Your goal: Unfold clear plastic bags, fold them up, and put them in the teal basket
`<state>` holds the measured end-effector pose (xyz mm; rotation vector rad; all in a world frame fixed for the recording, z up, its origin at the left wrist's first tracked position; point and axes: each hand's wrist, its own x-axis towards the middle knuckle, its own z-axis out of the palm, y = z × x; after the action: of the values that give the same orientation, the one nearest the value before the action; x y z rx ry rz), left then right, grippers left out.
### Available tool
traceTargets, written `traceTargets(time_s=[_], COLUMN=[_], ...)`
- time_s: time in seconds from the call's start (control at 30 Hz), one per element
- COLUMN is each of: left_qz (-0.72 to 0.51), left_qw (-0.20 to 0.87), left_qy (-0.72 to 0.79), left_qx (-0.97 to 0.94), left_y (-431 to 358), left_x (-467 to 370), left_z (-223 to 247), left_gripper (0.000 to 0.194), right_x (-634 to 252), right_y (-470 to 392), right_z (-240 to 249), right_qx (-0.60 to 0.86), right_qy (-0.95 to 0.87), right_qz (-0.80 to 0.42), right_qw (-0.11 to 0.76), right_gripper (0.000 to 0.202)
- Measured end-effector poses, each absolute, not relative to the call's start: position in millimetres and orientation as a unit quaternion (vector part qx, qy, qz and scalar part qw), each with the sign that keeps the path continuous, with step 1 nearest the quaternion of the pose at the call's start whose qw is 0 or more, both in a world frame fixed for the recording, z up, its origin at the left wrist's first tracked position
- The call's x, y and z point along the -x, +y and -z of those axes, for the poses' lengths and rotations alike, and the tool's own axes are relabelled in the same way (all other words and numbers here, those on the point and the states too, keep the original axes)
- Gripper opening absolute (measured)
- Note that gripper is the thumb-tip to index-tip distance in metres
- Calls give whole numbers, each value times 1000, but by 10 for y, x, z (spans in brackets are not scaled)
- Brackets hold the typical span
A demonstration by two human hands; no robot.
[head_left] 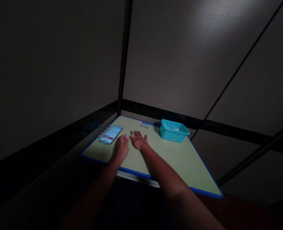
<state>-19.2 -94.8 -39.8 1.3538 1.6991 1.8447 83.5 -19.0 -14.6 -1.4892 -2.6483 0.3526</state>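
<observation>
On the pale yellow-green tabletop [175, 163], my right hand [138, 140] lies palm down with its fingers spread and nothing under them that I can see. Just to its left, my left hand [122, 147] rests on its side with the fingers curled in; whatever they may hold is hidden. A smartphone [114, 131] with a lit screen lies flat beyond the left hand, close to it and partly blurred out. Off to the right of my right hand stands a turquoise plastic basket [172, 135], with something shiny and indistinct inside.
A blue edging [138, 174] runs round the table. Near the far edge is a small greyish rectangle [144, 126]. Dark panelled walls [165, 64] rise behind the table and on the left. The surroundings are dim.
</observation>
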Motion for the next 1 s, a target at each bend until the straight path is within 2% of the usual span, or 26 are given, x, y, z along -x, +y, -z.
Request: traceTargets(time_s=[0.2,0.3,0.43,0.57,0.67,0.77,0.83,0.9,1.0], left_qz=[-631,-612,-543,-398,-317,-189,-184,-232,-311], left_qw=[145,132,95,68,73,97,99,129,243], left_qy=[596,606,635,643,652,663,648,630,609], left_qx=[-475,-490,-542,-651,-685,-718,-732,-730,-688], left_y=[-951,-971,-913,-601,-257,-7,53,41,-19], left_x=[197,203,226,214,153,112,133,184,253], left_z=[434,473,444,222,35,-46,-33,9,65], left_gripper=[25,28,24,14,19,22,25,30,33], right_x=[-979,-1124,-1369,-1588,-1750,-1919,-2004,-2044,-2029], right_y=[-79,8,66,-33,-186,-336,-407,-450,-470], right_z=[234,244,192,135,98,74,69,70,66], right_qx=[501,459,444,466,358,187,135,110,101], right_qy=[-825,-841,-859,-852,-902,-965,-974,-977,-981], right_qz=[-156,-135,-104,-53,-36,2,9,3,-6], right_qw=[207,252,233,235,237,186,181,182,167], right_gripper=[54,43,28,19,16,21,25,32,41])
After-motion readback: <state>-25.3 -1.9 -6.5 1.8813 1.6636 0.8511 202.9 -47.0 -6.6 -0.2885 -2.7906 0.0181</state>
